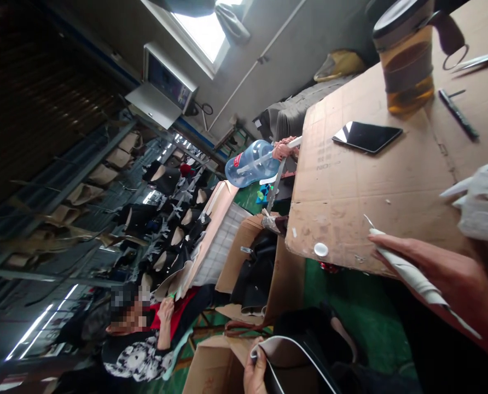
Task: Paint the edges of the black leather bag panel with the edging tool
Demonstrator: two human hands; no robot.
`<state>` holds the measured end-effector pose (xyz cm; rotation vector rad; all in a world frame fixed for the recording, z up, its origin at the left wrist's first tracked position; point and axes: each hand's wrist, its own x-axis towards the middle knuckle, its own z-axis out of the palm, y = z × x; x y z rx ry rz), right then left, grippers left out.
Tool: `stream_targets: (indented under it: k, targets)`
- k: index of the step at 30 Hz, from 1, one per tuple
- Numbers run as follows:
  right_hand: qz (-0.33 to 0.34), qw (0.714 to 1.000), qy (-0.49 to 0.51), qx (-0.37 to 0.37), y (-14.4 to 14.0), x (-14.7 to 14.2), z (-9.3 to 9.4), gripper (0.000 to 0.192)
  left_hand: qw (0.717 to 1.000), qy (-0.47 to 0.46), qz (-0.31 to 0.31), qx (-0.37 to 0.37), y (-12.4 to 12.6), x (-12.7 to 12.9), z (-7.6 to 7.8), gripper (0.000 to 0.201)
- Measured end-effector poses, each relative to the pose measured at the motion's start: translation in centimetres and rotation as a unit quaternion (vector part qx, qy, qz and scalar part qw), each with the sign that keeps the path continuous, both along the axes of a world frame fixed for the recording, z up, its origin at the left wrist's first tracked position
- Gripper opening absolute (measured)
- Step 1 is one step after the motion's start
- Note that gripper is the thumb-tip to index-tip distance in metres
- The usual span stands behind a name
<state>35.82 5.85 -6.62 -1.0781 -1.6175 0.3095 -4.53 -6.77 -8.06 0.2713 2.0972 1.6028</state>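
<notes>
My left hand (255, 369) is at the bottom of the view, its thumb and fingers closed on the curled edge of a black sheet piece (309, 377) with a pale underside. Over the near edge of the table, my right hand (445, 265) is closed around a slim tool wrapped in white (412, 273). A thin, pointed tip sticks out past the index finger; the tool's exact kind I cannot make out. Below my left hand stands an open cardboard box (215, 364).
The cardboard-covered table (334, 202) bears a phone (367, 137), a jug of amber liquid (408, 65), a pen (459, 115) and a white plastic bag (486, 202). Another box (283, 273) holds black pieces. A co-worker (141, 345) sits left, near a water bottle (252, 163).
</notes>
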Motion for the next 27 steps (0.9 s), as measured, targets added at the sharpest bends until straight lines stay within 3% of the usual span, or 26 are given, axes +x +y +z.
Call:
stream_targets:
  k: [3,10,19,27]
  targets:
    - [-0.012,0.999,0.029,0.006,0.0,-0.4,0.5,0.031,0.998,-0.034,-0.016,0.042,0.1,-0.1,-0.7,0.047]
    - [-0.046,0.998,0.036,0.021,0.1,-0.2,2.2,0.034,0.999,0.0,-0.022,0.023,0.2,0.0,-1.1,0.058]
    - [-0.071,0.997,0.028,0.019,0.1,-0.7,1.3,0.036,0.999,-0.027,0.032,0.03,-0.6,-1.3,-1.2,0.047]
    - [-0.055,0.998,-0.035,0.014,-0.2,-0.4,1.6,0.039,0.998,-0.043,0.034,0.031,-1.2,-1.6,-1.6,0.055]
